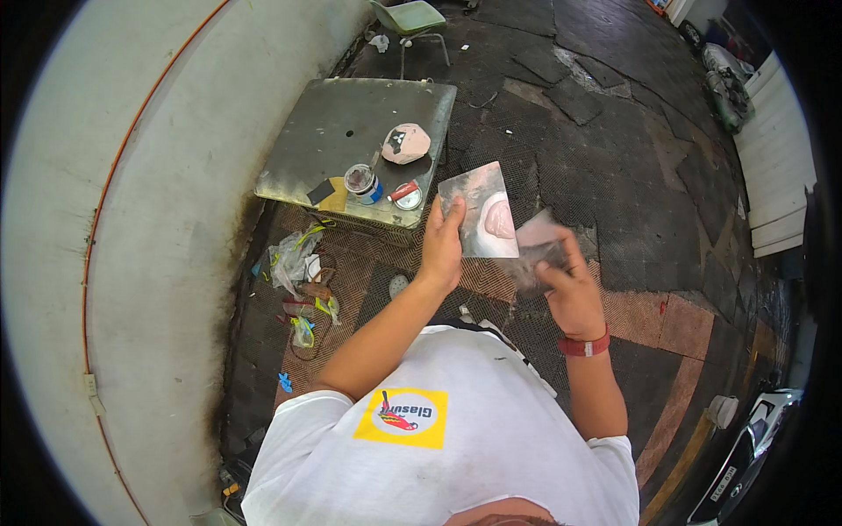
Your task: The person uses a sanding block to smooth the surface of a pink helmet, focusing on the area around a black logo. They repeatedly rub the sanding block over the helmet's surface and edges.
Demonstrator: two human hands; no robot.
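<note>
My left hand (pixel 446 246) grips the edge of a flat rectangular palette (pixel 470 207), its thumb on top. A thick dollop of pinkish paste (pixel 498 218) sits on the palette over a whitish smear. Just right of the palette, my right hand (pixel 571 283) holds a thin flat spreader (pixel 536 240), blurred, with pink residue on it. Beyond my left hand, on a metal table, stand an open can (pixel 362 183) with something dark inside, a round lid (pixel 408 196) with a red tube (pixel 402 191) across it, and a pink-coated piece (pixel 406 143) bearing a dark emblem.
The worn metal table (pixel 309 131) also holds a dark sanding pad (pixel 321 192) and brown sandpaper (pixel 335 197). Plastic bags (pixel 293 260) and scraps lie on the matted floor below. A green chair (pixel 411 18) stands behind, a pale wall (pixel 151 230) left, a car's front end (pixel 743 454) lower right.
</note>
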